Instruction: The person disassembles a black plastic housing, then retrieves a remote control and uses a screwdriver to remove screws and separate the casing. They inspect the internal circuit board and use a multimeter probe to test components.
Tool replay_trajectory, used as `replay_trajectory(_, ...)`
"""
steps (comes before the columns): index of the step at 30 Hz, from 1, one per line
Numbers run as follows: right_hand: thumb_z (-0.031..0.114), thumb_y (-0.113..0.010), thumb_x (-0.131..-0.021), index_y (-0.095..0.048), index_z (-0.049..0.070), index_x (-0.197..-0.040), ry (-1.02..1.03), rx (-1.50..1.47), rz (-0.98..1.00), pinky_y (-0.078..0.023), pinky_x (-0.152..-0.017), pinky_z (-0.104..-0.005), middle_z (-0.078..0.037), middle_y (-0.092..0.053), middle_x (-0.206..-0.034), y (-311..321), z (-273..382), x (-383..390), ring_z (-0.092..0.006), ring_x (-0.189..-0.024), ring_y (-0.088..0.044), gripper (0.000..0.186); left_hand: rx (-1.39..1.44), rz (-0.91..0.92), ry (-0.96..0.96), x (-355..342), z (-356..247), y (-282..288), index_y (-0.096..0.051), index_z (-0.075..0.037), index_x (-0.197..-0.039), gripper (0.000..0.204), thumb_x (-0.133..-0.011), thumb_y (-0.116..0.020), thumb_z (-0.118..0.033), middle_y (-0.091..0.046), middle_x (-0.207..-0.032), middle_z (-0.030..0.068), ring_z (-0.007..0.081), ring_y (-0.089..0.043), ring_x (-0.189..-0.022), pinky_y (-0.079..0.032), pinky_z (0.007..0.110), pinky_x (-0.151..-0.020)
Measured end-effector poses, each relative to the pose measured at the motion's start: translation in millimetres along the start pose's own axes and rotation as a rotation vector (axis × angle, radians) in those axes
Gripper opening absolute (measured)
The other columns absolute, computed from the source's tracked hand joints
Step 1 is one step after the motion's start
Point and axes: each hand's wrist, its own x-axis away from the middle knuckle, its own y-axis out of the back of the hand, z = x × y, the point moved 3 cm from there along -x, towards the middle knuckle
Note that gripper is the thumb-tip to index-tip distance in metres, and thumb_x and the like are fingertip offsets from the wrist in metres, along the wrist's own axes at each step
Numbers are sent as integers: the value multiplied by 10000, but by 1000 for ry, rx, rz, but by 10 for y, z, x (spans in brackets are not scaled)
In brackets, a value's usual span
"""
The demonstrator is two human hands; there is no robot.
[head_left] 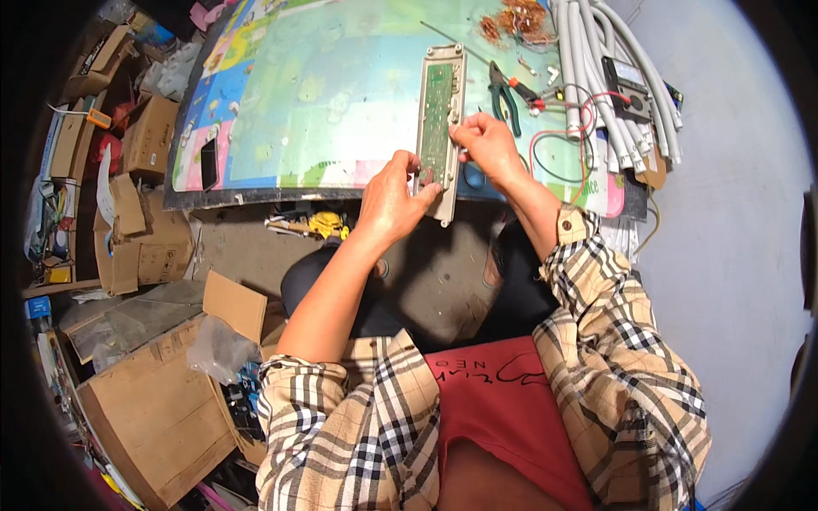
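I hold a long narrow beige panel with a green circuit board upright over the table's front edge. My left hand is closed on its lower left side, thumb at the board's lower part. My right hand pinches its right side near the middle. Green-handled pliers lie just right of the panel, beside a red-and-black handled tool. Red and black wires run to a dark meter. A thin rod lies behind the panel.
The table has a patterned covering; a black flat object lies on its left, copper wire at the back, white tubes at right. Cardboard boxes crowd the left floor. A pale wall or surface fills the far right.
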Motion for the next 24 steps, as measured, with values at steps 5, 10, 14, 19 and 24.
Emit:
replay_trajectory(5, 190, -715, -802, -592, -40, -915, 9, 73, 20, -498, -527, -253, -67, -649, -713, -219, -12, -74, -111, -572, -612, 284, -134, -75, 120, -241, 149, 66, -516, 25, -1185, 593, -752, -764, -295, -636, -1042, 202, 260, -635, -826, -501, 365, -755)
replay_trajectory(10, 187, -719, -789, -616, -37, -899, -25, 114, 80, -504, -554, -254, -84, -663, -707, -315, -144, -53, -118, -585, -626, 271, 107, 33, 326, -367, 372, 8, -521, 51, -1235, 669, -740, -765, -328, -663, -1020, 185, 271, -663, -880, -521, 356, -776)
replay_trajectory(14, 196, -720, -766, -624, -33, -895, -13, 200, 116, -517, -601, -296, -117, -675, -722, -384, -46, -155, -173, -643, -654, 280, 218, 19, 396, -530, 512, 11, -530, 73, -1216, 651, -745, -771, -307, -684, -902, 155, 232, -675, -780, -537, 330, -717)
replay_trajectory(19, 203, -733, -746, -629, -27, -895, 75, 334, 92, -522, -679, -336, -141, -648, -840, -377, 108, -121, -227, -729, -650, 293, 478, 108, 512, -612, 341, 3, -485, 98, -1244, 618, -781, -751, -214, -649, -873, 120, 168, -654, -753, -536, 301, -665)
replay_trajectory(24, 207, -729, -783, -654, -14, -944, 106, 44, 163, -513, -679, -293, -110, -621, -848, -290, 319, 2, -158, -728, -624, 284, 1024, 241, 471, -690, 489, 36, -556, 55, -1188, 437, -776, -673, -37, -656, -1009, 98, 142, -631, -886, -499, 270, -846)
